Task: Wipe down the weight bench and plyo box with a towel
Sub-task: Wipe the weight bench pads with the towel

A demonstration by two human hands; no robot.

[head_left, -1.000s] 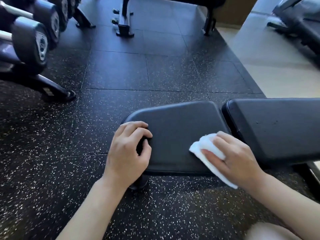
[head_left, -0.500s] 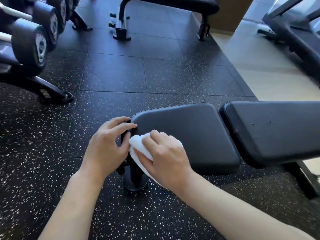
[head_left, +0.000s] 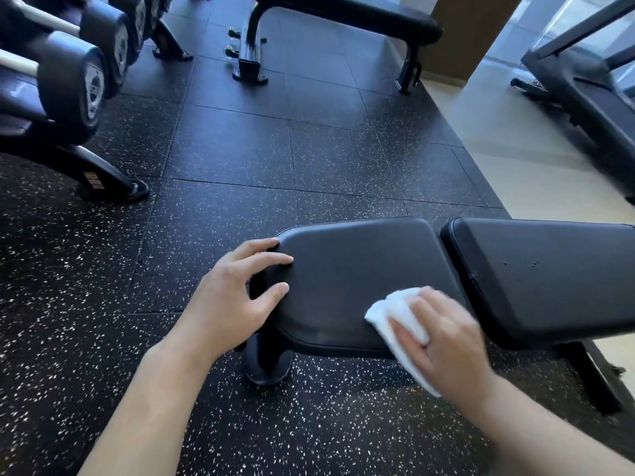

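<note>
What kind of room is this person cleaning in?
Most likely a gym's weights area: dumbbells sit on a rack at the left, padded benches stand on speckled rubber flooring, and what looks like a treadmill is at the right.

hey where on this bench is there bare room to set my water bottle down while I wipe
The back pad is bare along its whole visible top, right of the gap. The seat pad has a free strip along its far edge. Its near side is crowded: the left hand rests on its end, and the right hand presses the towel near the gap.
</note>
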